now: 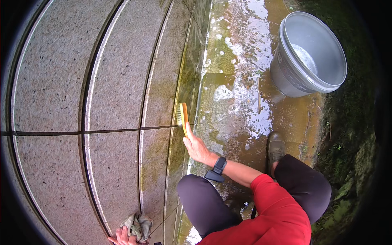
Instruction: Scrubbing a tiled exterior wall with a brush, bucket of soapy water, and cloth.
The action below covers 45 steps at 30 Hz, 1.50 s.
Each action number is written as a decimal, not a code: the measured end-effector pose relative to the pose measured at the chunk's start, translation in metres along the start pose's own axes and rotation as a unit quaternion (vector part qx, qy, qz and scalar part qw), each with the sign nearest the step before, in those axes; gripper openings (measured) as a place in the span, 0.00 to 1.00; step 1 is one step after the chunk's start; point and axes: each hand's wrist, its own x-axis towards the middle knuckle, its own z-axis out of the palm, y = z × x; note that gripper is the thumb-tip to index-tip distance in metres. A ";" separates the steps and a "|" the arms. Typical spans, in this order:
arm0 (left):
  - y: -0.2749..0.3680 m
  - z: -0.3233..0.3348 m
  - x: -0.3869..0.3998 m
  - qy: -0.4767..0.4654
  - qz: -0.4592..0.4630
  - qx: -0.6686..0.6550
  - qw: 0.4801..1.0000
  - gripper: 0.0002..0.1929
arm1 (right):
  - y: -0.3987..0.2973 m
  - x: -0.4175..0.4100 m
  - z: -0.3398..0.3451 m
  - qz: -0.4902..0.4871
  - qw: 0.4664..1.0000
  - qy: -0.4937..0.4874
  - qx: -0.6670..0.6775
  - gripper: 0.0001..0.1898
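Observation:
My right hand [197, 148] grips a scrubbing brush [184, 114] with a yellow-orange back and pale bristles. Its bristles face the lower part of the stone-panelled wall [119, 70], over greenish staining near a horizontal and vertical joint. At the bottom left, my left hand [124, 237] is shut on a crumpled, dirty grey cloth [139, 226] against the wall panels; part of this hand is cut off by the picture's edge. A grey plastic bucket [288, 73] with whitish foamy liquid inside stands on the wet paving, up and to the right of the brush.
Water, foam and brown dirt lie on the paving [220, 119] along the wall's foot. A mossy, dark earth bank [352, 128] borders it on the right. My shoe [276, 148] rests on the wet paving, and my bent knees are close to the wall.

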 end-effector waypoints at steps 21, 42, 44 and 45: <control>-0.003 0.003 0.021 0.034 -0.008 0.013 0.999 0.28 | 0.004 0.115 -0.072 -0.014 0.981 0.115 -0.154 0.36; 0.003 0.014 0.031 0.089 -0.026 0.016 0.996 0.20 | -0.058 0.110 -0.057 -0.037 0.997 0.063 -0.027 0.36; 0.000 0.011 0.029 0.092 -0.027 0.022 0.995 0.20 | -0.065 0.054 -0.020 -0.130 0.991 0.020 -0.004 0.38; -0.003 0.011 0.031 0.096 -0.025 0.022 0.995 0.20 | -0.064 0.030 -0.006 -0.221 0.974 0.051 -0.006 0.38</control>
